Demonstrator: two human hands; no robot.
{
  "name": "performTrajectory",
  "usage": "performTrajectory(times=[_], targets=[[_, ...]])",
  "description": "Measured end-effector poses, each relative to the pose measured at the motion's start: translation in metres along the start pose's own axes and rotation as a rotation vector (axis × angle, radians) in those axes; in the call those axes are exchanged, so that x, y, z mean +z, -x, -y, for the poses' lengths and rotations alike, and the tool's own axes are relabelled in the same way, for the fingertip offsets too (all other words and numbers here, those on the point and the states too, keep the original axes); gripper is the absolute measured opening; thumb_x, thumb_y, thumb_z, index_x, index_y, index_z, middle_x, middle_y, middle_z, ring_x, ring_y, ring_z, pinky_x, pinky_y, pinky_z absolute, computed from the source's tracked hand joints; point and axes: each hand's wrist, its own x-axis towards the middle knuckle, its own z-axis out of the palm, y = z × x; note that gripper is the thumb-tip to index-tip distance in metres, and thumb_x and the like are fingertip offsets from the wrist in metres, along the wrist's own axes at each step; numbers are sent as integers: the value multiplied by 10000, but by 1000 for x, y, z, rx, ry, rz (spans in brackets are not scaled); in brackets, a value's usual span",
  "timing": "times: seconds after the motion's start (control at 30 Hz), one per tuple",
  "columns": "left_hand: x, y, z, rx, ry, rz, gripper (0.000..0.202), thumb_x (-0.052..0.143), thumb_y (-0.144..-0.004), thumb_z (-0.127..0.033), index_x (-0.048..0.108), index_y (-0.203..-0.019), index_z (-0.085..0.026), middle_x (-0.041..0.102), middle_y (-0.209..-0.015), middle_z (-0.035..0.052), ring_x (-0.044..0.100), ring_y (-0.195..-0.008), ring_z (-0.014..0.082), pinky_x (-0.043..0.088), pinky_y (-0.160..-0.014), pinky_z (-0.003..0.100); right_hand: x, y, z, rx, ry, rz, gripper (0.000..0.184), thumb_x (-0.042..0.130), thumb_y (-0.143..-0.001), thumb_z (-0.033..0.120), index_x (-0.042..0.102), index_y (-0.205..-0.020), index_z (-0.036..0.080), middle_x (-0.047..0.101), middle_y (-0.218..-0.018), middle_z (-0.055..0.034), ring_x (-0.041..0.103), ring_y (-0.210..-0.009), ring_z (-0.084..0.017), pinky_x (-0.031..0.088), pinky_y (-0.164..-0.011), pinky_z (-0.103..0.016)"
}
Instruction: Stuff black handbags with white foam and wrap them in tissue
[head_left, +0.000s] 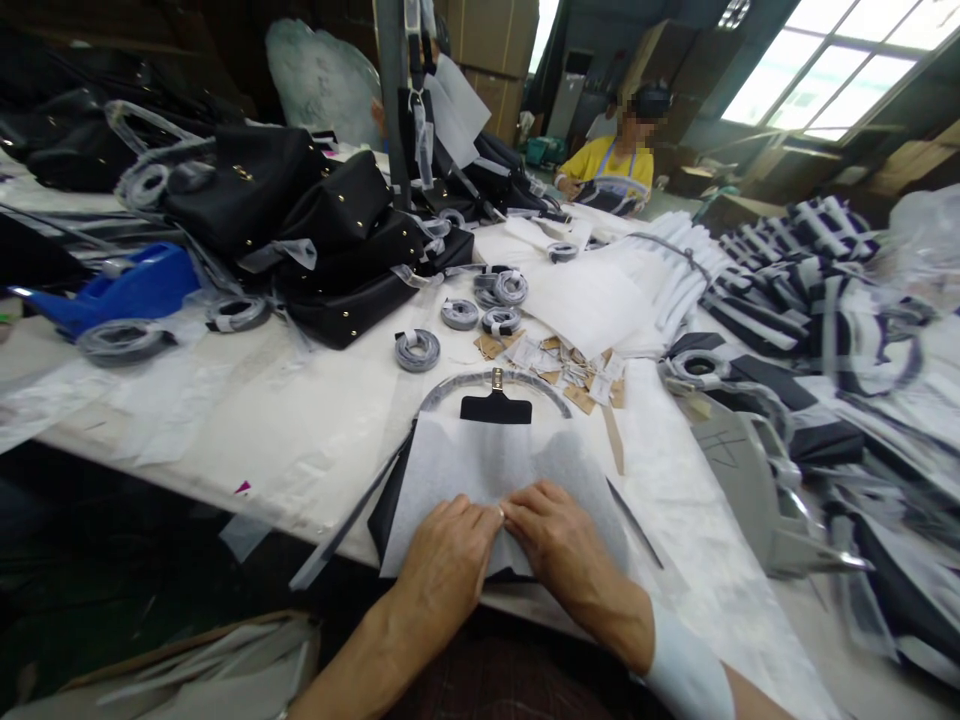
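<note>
Both hands meet over a sheet of white tissue paper (465, 455) spread across a black handbag (394, 500) that lies at the table's front edge. My left hand (450, 550) has its fingers curled down on the paper. Close beside it, my right hand (559, 535) pinches at the same spot, with a small pale bit showing between the fingertips. Beyond the paper's far edge, the bag's black flap tab (495, 408) with a gold clasp sticks out, and a wrapped handle (450, 383) arches behind it.
Black bags (300, 240) are piled at the back left, near a blue tape dispenser (127, 290). Coiled straps (417, 350) and paper tags (577, 370) lie past the bag. A grey tape dispenser (757, 480) stands right. A co-worker in yellow (611, 170) sits at the back.
</note>
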Motion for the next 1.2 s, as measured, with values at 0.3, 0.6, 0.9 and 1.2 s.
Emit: performTrajectory(times=[0.3,0.6,0.9,1.2], targets=[[13,-19,-10,-99,-178,50,312,489,-808,25,550,-1036,-179,635,-959,54,630,-855,234,553,-728,360,-1,-3,2,49,59,78,88,627,-927,156,685,-910,220,667,-907,-25,555,-858,-211,441,-759,-338],[15,-12,4,-116,-184,-81,220,516,-802,0,572,-892,-192,635,-878,41,637,-832,234,530,-705,332,-7,-2,1,53,-96,60,329,581,-964,204,613,-1258,348,627,-1056,-20,549,-964,-203,426,-854,-348],[5,-18,3,-29,-75,-123,374,469,-808,-13,578,-1123,-183,667,-1131,75,625,-1052,240,528,-908,391,5,1,-2,59,-49,24,264,510,-970,212,614,-1199,293,641,-1079,-50,571,-974,-243,467,-857,-399],[42,-20,17,74,-110,-190,510,564,-939,-385,478,-1380,-143,492,-1467,140,417,-1391,287,353,-1144,505,-74,-28,3,7,-52,258,363,507,-886,115,654,-1196,236,710,-1093,-56,666,-1010,-228,505,-912,-341]])
